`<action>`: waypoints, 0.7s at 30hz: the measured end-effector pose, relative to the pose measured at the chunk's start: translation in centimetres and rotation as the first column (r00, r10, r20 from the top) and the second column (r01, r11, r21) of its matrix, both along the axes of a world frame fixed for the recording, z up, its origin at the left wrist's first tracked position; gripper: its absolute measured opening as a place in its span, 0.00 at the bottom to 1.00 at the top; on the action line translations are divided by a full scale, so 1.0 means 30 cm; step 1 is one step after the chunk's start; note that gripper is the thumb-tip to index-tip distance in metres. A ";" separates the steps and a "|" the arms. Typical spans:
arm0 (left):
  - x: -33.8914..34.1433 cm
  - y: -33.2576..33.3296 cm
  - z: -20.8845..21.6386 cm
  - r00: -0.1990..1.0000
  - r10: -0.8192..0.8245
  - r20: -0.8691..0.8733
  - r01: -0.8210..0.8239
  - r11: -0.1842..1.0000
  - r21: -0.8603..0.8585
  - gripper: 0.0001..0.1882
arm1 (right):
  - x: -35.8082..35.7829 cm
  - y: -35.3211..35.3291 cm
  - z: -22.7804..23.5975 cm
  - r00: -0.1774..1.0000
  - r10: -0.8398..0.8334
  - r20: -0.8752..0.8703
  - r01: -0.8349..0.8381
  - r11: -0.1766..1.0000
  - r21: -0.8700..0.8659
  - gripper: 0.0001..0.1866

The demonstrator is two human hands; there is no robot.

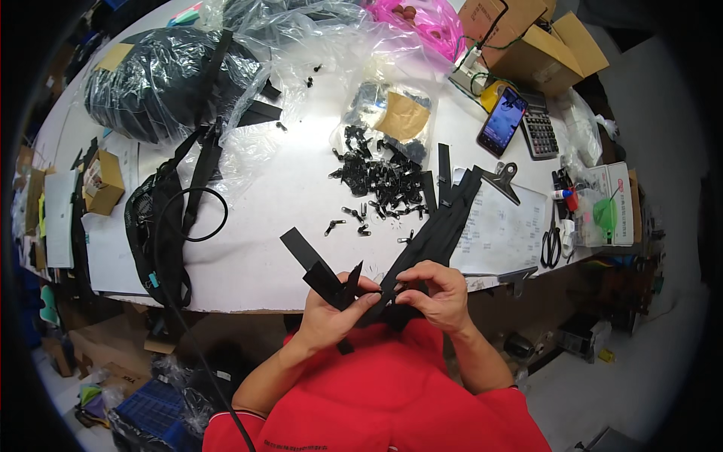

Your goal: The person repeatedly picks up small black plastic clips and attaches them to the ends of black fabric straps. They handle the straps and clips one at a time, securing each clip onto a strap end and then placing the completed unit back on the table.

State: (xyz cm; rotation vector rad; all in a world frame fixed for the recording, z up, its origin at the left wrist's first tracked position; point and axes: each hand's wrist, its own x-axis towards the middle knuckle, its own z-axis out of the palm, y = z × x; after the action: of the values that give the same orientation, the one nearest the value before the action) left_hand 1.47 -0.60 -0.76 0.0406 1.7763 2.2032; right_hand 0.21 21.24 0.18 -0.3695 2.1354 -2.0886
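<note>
My left hand (327, 320) is closed round a black zipper tape (305, 252), whose loose ends stick up past the fingers. Close beside it, at the table's front edge, my right hand (444, 297) pinches thumb and forefinger together. What lies between those fingertips is too small to make out. A bundle of long black zipper tapes (440, 226) runs from between my hands up to the right across the table. Beyond the hands lies a heap of black zipper sliders (384, 177) with metal pull tabs, several of them scattered toward me.
At the far left sits a clear plastic bag of black material (166, 83). A black mesh strap piece (154, 226) lies left. To the right are a phone (502, 123), a calculator (539, 132), a clipboard (501, 230) and scissors (551, 245). Cardboard boxes (546, 56) stand far right.
</note>
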 end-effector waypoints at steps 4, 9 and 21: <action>0.004 -0.001 -0.005 1.000 0.001 0.020 0.000 1.000 -0.016 0.06 | 0.025 -0.008 -0.001 0.954 -0.025 0.298 0.082 0.980 -0.180 0.10; 0.005 -0.001 0.000 0.999 -0.009 0.041 0.011 0.999 -0.034 0.06 | 0.043 0.017 -0.045 0.908 0.039 0.418 0.122 0.928 -0.353 0.10; 0.004 0.004 0.000 0.999 -0.008 0.037 0.009 0.999 -0.034 0.06 | 0.058 0.031 -0.065 0.905 0.053 0.422 0.133 0.907 -0.399 0.14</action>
State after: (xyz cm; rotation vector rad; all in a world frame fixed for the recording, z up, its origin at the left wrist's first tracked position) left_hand 1.60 -0.47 -0.75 0.0004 1.7898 2.1535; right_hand 1.96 22.16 -1.77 0.0980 1.4558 -2.3768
